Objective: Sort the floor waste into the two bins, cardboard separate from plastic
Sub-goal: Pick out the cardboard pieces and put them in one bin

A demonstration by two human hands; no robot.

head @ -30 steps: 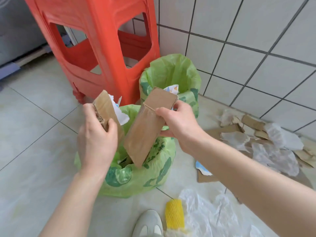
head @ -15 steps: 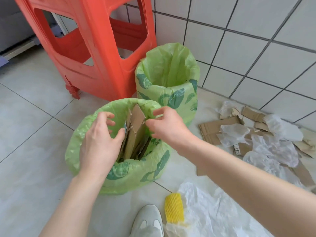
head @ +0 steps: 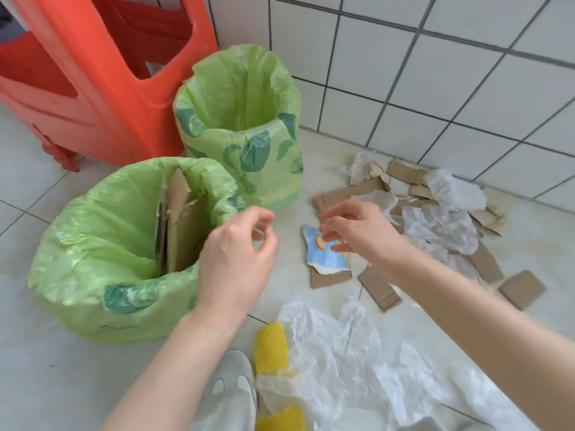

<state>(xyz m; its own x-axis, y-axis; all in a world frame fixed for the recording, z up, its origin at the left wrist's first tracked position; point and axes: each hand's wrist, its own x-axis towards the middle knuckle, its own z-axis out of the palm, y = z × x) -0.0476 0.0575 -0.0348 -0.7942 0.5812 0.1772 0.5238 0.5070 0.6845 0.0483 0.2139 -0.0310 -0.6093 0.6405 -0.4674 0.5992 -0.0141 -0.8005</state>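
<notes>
Now both hands are empty: the left hand point(head: 239, 253) hangs loosely curled, the near bin point(head: 102, 244) just left of it holding upright cardboard point(head: 183, 225). The right hand point(head: 357, 231), fingers relaxed, hovers over a printed scrap point(head: 323, 259), probably the next pick.

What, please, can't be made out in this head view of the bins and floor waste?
- Far bin: its bottom is hidden by its own front wall, so its contents are unknown.
- Near bin: the lower part of the cardboard is hidden by the rim.
- Printed scrap: partly covered by the right hand.
- Clear plastic: cut off by the bottom edge.
</notes>
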